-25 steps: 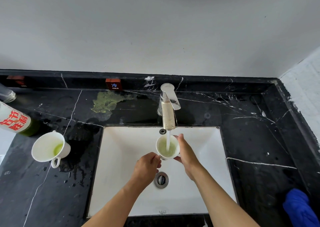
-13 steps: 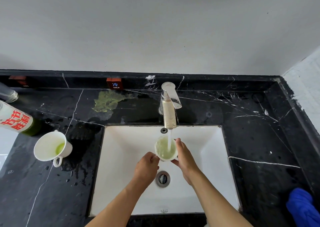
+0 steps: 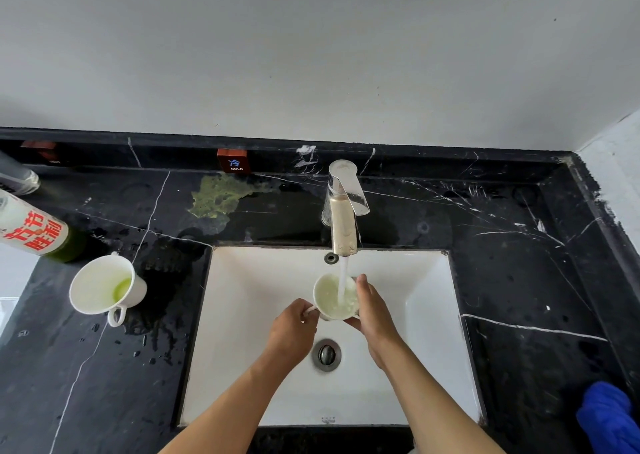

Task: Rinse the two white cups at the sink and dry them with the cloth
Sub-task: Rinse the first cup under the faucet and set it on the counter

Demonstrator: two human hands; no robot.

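Observation:
Both hands hold one white cup (image 3: 329, 301) upright over the white sink (image 3: 249, 315), right under the running tap (image 3: 343, 211). Water streams into it and the liquid inside looks pale and foamy. My left hand (image 3: 294, 329) pinches the cup's handle on its left side. My right hand (image 3: 375, 315) wraps the cup's right wall. A second white cup (image 3: 104, 289) with green liquid at its bottom stands on the black counter, left of the sink. The blue cloth (image 3: 609, 415) lies at the counter's near right corner.
A white bottle with red characters (image 3: 34, 232) lies on the counter at far left. A green stain (image 3: 218, 195) marks the counter behind the sink. Water drops wet the counter beside the second cup. The drain plug (image 3: 326, 354) sits below the hands.
The held cup has filled further under the stream and its liquid has turned paler. Both hands stay in nearly the same place on it.

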